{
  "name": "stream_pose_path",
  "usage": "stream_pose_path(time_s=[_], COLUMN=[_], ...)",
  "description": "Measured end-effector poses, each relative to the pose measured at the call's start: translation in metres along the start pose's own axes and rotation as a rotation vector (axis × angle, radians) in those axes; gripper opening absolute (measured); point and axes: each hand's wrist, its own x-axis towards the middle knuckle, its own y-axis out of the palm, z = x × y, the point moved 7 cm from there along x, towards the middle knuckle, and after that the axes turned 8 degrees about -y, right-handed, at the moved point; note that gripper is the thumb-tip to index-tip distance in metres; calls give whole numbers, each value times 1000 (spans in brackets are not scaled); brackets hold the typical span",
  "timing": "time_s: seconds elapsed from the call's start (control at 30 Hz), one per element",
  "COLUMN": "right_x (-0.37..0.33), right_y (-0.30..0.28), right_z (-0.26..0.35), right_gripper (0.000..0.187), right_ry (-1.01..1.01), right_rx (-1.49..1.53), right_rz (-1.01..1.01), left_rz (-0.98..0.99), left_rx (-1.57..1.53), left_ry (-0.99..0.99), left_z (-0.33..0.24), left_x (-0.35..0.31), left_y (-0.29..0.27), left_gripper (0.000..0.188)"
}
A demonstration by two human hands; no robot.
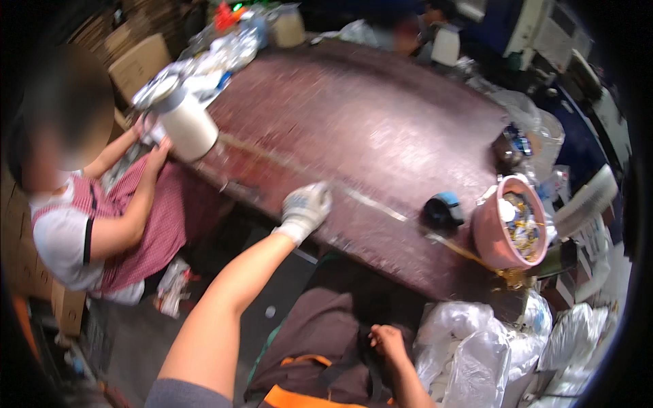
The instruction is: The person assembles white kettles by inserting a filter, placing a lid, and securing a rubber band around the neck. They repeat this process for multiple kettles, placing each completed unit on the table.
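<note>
The counter [381, 129] is dark reddish wood with a worn, faintly glossy sheen, and a thin, shiny strip of tape [381, 206] runs across it under the left hand [306, 207], which wears a knitted cloth glove, matt and grey-white. The bucket [491, 234] near the edge is smooth pink plastic. The bags [476, 347] below it are crinkled, glossy clear plastic, and the big jug [185, 122] held by the other person looks like smooth white plastic.

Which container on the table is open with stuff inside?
The pink bucket at the table's right edge, full of small bits. The white jar the other person holds shows no contents.
</note>
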Motion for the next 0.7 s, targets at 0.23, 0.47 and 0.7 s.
stream_pose_path(time_s=[0.23,0.47,0.7], right_x=[-3,-4,-3], right_y=[-2,-1,3], right_z=[-3,-1,2], right_gripper=[25,21,21], right_ry=[32,22,47], right_rx=[-62,-77,-73], right_rz=[4,-22,-55], left_rz=[26,119,112], left_rx=[12,48,6], left_ry=[-31,-68,-53], left_z=[6,3,2], left_x=[-2,-3,-3], left_y=[1,-4,-7], left_gripper=[19,21,21])
